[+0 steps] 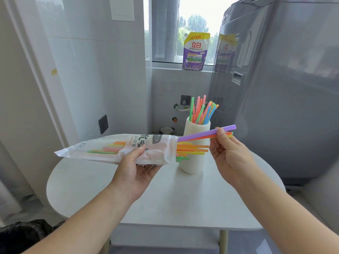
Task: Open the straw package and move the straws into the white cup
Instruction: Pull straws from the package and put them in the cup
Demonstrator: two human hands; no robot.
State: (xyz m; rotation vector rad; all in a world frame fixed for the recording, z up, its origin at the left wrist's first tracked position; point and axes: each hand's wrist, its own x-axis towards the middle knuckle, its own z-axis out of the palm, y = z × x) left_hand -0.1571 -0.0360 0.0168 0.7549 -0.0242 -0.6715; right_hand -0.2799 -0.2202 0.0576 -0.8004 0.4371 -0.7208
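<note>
Head: translucent straw package [102, 150], colourful straws [194, 146]

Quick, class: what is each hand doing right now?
Left hand: holding the straw package.
Right hand: pinching the purple straw and an orange straw.

- Left hand [136, 167] is raised palm-up, thumb on top, gripping the straw package [102, 151].
- Right hand [227, 153] pinches straws [201, 134] between thumb and forefinger.
</note>
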